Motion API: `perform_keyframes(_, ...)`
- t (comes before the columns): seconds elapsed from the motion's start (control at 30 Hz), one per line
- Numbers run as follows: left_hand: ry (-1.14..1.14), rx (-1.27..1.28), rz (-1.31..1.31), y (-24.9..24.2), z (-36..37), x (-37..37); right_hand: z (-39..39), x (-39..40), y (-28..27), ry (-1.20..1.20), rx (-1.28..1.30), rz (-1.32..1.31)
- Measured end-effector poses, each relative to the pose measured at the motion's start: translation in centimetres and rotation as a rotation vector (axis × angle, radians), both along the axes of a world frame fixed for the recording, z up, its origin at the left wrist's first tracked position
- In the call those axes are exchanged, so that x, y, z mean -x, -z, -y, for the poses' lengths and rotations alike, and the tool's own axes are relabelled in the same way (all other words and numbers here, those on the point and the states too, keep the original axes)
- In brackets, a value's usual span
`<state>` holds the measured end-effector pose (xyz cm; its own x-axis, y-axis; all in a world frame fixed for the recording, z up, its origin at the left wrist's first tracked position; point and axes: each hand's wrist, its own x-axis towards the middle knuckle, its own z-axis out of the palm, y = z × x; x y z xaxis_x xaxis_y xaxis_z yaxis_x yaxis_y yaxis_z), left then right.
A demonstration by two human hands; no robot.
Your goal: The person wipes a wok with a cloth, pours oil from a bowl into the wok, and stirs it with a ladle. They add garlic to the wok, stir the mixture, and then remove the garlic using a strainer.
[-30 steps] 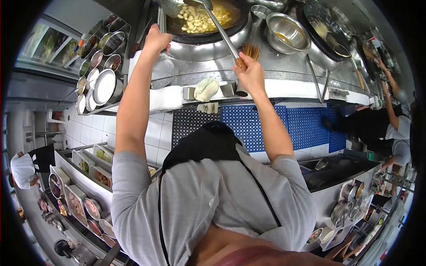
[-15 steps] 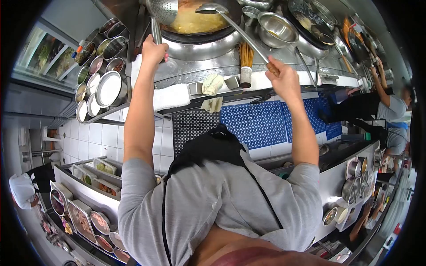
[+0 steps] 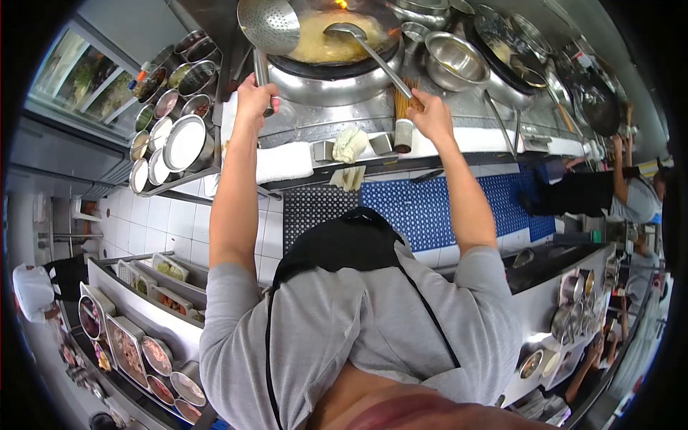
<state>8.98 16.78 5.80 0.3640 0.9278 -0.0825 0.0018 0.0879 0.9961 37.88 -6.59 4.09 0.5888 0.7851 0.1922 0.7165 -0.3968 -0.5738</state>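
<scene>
My left hand (image 3: pixel 254 100) is closed around the handle of a round perforated skimmer (image 3: pixel 268 26), which hangs over the left rim of the wok. Wrapped round the wooden grip of a long metal ladle (image 3: pixel 378 57), my right hand (image 3: pixel 431 117) is right of the wok, near a bamboo brush (image 3: pixel 403 135). The ladle's bowl rests in or just above the bubbling yellowish liquid (image 3: pixel 315 36) in the wok (image 3: pixel 337 72). A small flame shows at the wok's far edge.
Beside the wok sits a steel bowl (image 3: pixel 456 61), with another wok (image 3: pixel 506 54) beyond. Ingredient bowls (image 3: pixel 184 143) stand at the left. A crumpled cloth (image 3: pixel 350 145) and a folded towel (image 3: pixel 284 162) lie along the front edge. Co-workers (image 3: pixel 634 190) stand at the far right.
My right hand and the ladle have shifted left and slightly up. The skimmer has turned to show more of its perforated face. A flame now shows behind the wok.
</scene>
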Motion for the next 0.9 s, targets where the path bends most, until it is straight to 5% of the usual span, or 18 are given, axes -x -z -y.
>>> perform_keyframes(0.2, 0.027, 0.098, 0.098, -1.9, -0.9, -2.3, 0.5, -0.1, 0.8, -0.019, -0.263, -0.467)
perform_keyframes(0.43, 0.066, 0.279, 0.100, -4.2, -3.7, -8.0, -3.6, -1.1, 1.5, -0.249, -0.451, -0.654)
perform_keyframes(0.6, 0.012, 0.156, 0.036, -6.2, -3.1, -10.1, -2.4, -3.9, 4.4, -0.318, -0.372, 0.144)
perform_keyframes(0.7, 0.029, -0.017, -0.050, -5.1, -4.0, -8.9, 0.0, -6.7, 3.3, -0.219, -0.125, 0.290)
perform_keyframes(0.9, -0.136, -0.158, -0.030, -5.2, -0.6, -5.5, 3.6, -9.5, 0.7, -0.165, -0.118, 0.218)
